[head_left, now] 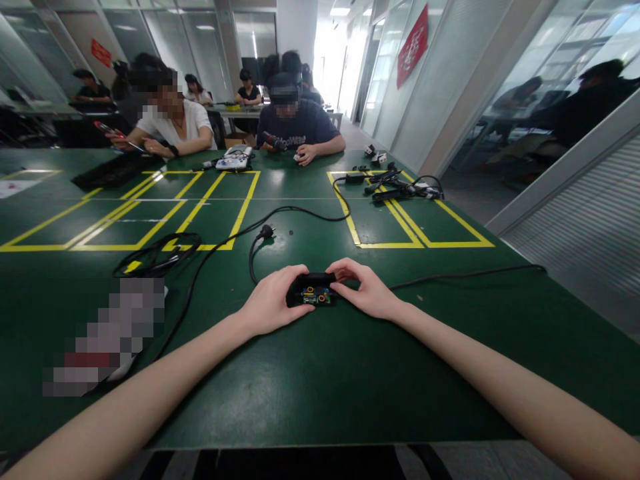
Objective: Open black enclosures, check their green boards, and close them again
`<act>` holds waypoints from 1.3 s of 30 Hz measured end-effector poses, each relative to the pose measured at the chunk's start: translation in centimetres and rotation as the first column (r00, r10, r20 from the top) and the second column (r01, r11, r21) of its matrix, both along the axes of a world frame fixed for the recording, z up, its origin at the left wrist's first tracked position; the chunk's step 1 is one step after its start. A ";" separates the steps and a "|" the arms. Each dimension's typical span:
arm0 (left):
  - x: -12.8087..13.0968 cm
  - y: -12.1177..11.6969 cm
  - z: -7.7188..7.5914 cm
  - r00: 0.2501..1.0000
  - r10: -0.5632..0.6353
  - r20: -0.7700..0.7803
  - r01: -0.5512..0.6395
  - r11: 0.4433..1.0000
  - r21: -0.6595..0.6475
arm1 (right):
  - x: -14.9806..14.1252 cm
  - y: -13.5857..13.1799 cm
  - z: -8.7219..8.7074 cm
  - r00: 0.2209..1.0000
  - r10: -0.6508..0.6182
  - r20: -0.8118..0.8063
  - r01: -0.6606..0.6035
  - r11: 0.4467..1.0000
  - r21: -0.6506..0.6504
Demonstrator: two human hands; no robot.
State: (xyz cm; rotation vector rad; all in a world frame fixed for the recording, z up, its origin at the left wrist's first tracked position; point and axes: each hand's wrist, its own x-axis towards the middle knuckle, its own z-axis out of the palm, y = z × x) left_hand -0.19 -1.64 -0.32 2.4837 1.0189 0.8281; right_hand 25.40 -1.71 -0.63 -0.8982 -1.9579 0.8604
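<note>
Just above the middle of the table's near half, a small black power adapter case [320, 279] is opened up. Inside it shows a circuit board [315, 295] with copper-coloured ring coils. My left hand [273, 301] grips the case at its left end, thumb in front and fingers behind. At the right end, my right hand [369, 292] pinches the upper black part between thumb and fingers. Whether that part is fully loose from the base I cannot tell. A black cord [465, 275] runs off to the right behind my right hand.
A black plug [267, 231] with its cord lies beyond my left hand. Coiled cable [160, 257] and a blurred-out object [115, 333] are at left. Tangled adapters and cables [395, 185] sit far right. Two people work across the green table [280, 393], near a white power strip [235, 159].
</note>
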 end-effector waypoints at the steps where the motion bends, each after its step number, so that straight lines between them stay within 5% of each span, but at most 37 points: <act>1: 0.0 0.0 0.0 1.000 -0.002 0.002 0.002 1.000 -0.006 | 0.0 -0.1 0.0 1.000 0.008 0.007 -0.008 1.000 0.024; 8: 0.0 -0.2 0.3 0.992 -0.109 -0.069 0.108 0.994 -0.008 | 0.2 -0.3 0.5 0.985 0.077 0.156 -0.113 0.964 0.240; 18: 0.0 0.0 0.1 0.988 -0.105 -0.112 0.110 0.993 0.037 | 0.2 -0.5 0.5 0.966 0.103 0.239 -0.170 0.945 0.280; 28: 1.0 -0.5 0.7 0.955 -0.058 -0.290 0.107 0.982 0.156 | -0.2 -0.4 0.3 0.866 -0.034 0.499 -0.194 0.897 0.397; 39: 0.9 -0.1 0.7 0.929 -0.051 -0.366 0.159 0.949 0.271 | 0.0 -0.7 0.8 0.804 -0.110 0.584 -0.211 0.866 0.454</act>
